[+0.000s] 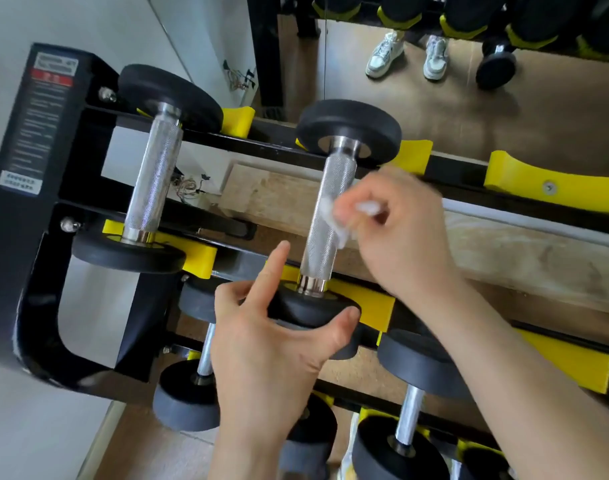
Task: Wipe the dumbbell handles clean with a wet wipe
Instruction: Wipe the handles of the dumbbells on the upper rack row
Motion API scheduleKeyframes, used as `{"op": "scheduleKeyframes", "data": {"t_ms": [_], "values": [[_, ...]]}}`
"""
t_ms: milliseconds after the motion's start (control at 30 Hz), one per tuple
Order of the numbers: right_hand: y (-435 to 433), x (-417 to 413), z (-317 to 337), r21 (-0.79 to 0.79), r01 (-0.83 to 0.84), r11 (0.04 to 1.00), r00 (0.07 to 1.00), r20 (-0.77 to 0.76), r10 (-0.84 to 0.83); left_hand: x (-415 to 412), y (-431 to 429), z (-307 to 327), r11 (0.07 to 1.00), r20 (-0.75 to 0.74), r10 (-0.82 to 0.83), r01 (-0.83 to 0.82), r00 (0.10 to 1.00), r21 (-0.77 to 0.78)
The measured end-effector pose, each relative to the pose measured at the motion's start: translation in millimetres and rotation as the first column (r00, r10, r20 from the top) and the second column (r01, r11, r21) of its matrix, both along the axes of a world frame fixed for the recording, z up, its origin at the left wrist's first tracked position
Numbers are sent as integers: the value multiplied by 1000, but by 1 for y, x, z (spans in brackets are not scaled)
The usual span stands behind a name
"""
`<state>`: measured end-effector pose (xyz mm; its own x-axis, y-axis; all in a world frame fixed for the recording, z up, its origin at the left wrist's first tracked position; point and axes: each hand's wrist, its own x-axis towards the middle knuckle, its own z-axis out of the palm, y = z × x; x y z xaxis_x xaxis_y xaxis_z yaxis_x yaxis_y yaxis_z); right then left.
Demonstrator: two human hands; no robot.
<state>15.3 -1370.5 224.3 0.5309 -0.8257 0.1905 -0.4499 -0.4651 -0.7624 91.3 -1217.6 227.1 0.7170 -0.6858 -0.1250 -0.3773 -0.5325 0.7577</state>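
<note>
Pale wall and wood-look floor behind a black steel rack point(46, 209) with yellow plastic saddles point(361, 303), seen from above. Lying across the top tier's two rails, second from the rack's end post: the black-headed dumbbell with the knurled silver handle point(316, 251), heads seated in the saddles. Long axis running away from the person, near rail to far rail, leaning a little to the right in the view; near head point(306, 308) toward the body, far head point(349, 128) pointing at the floor beyond. Step in hand, by the look of it: wiping this handle. Right hand point(400, 237) bunched over a crumpled white wet wipe point(341, 223), pinching it and pressing it against the right flank of the handle about midway along (blurred, so exact finger placement not readable). Left hand point(271, 341) clasping the near head, thumb on one side and curled fingers on the other, index finger lifted straight and free. Next, probably: dragging the wipe along the knurling toward both collars, then turning the dumbbell by its near head to bring the hidden underside round. Calls for a firm hold on that head against rolling off the saddles. Neighbouring silver-handled dumbbell point(154, 174) to the left untouched by either hand; whether already wiped, impossible to tell.
</note>
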Motion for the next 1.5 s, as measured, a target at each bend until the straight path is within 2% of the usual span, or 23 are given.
{"op": "scheduleKeyframes", "data": {"t_ms": [67, 100, 133, 200, 267, 367, 400, 500, 567, 633, 700, 767, 867, 900, 967, 1033, 1067, 1167, 1267, 1333, 1367, 1467, 1500], "values": [[29, -10, -4, 135, -176, 975, 984, -16, 180, 10, 1, 2, 1000, -91, 16, -18, 996, -24], [37, -12, -5, 151, -212, 965, 976, -6, 216, 13, 1, 2, 999, -128, 12, -16, 992, -31], [34, -9, -6, 126, -173, 977, 985, 14, 173, 16, 2, 2, 999, -147, 4, -10, 989, -37], [7, 4, -6, 8, 48, 999, 995, 90, -48, 17, 2, 0, 999, -147, -14, 6, 989, -52], [-4, 9, -3, 2, 152, 988, 979, 138, -150, 16, 1, 0, 999, -139, -34, 28, 990, -47], [34, -9, -5, 191, -24, 981, 998, 69, 11, 13, -3, 4, 999, -151, -49, 47, 987, -19], [41, -12, -6, 209, -47, 977, 997, 64, 35, 12, -5, 3, 998, -140, -59, 59, 988, -4], [12, -1, -7, 88, 146, 985, 981, 119, -156, 6, -11, 6, 982, -40, -126, 131, 991, 135], [-5, 10, -5, -5, 227, 974, 963, 153, -223, 3, -11, 13, 924, 119, -237, 186, 964, 333], [7, 4, -10, 33, 173, 984, 977, 119, -175, 1, -8, 20, 882, 318, -345, 189, 883, 432], [25, -7, -10, 84, 53, 995, 995, 76, -59, -1, -4, 27, 901, 478, -411, 263, 777, 346], [16, -5, -7, 41, 52, 998, 996, 68, -55, -3, -2, 29, 887, 601, -460, 366, 653, 282], [-16, 10, -3, -64, 198, 978, 975, 118, -190, -4, -16, 45, 816, 608, -578, 386, 544, 430], [-14, 10, -4, -57, 204, 977, 974, 111, -197, -3, -21, 49, 784, 596, -620, 388, 510, 484], [2, 1, -7, 12, 113, 994, 992, 54, -113, -3, -24, 47, 729, 592, -685, 412, 425, 547], [11, -6, -7, 46, 11, 999, 1000, 18, -12, -3, -22, 42, 712, 621, -697, 454, 360, 536], [5, -4, -6, 13, 19, 1000, 1000, 23, -20, -1, -20, 40, 704, 629, -699, 479, 340, 524], [-23, 10, -3, -113, 181, 977, 979, 111, -168, 15, -13, 37, 695, 671, -679, 556, 298, 456], [3, 5, -10, -71, 142, 987, 987, 84, -136, 42, -9, 31, 644, 681, -667, 694, 302, 323], [21, 0, -13, -64, 57, 996, 996, 69, -52, 60, -5, 19, 639, 647, -646, 750, 404, 171], [18, 2, -12, -81, 68, 994, 994, 88, -61, 66, -2, 11, 653, 625, -622, 753, 471, 83], [-12, 21, -9, -184, 252, 950, 958, 189, -218, 77, 7, -6, 708, 439, -581, 691, 685, -142], [-17, 26, -9, -195, 305, 932, 940, 218, -262, 79, 7, -7, 725, 369, -578, 666, 728, -177]]}}
